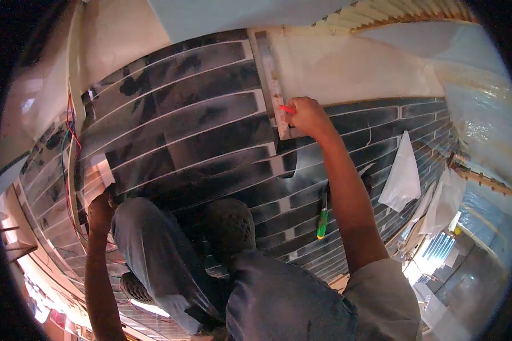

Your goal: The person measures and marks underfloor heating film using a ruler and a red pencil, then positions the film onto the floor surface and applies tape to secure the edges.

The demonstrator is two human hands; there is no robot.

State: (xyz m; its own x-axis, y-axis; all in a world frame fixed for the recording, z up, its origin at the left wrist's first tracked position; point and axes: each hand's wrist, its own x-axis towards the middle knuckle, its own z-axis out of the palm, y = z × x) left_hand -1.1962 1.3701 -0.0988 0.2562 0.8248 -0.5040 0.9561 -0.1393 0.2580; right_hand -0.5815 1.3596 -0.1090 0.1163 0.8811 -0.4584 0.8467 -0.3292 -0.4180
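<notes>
My right hand (308, 116) is stretched out over dark glossy tiles (199, 131) with pale grout lines. It pinches a red pencil (287, 108), whose tip touches a narrow grey strip (270, 79) lying crosswise at the edge of the tiled area. Beyond the strip is bare pale surface (352, 68). My left hand (100, 211) rests low on the tiles beside my left knee (148, 227), knuckles up; its fingers are hidden. Both knees, in blue jeans, are bent over the tiles.
A green-handled screwdriver (322, 219) lies on the tiles under my right forearm. White crumpled sheets (403, 173) lie at the right. Red, blue and green wires (69, 133) hang along the left edge. A corrugated sheet (404, 14) runs along the top right.
</notes>
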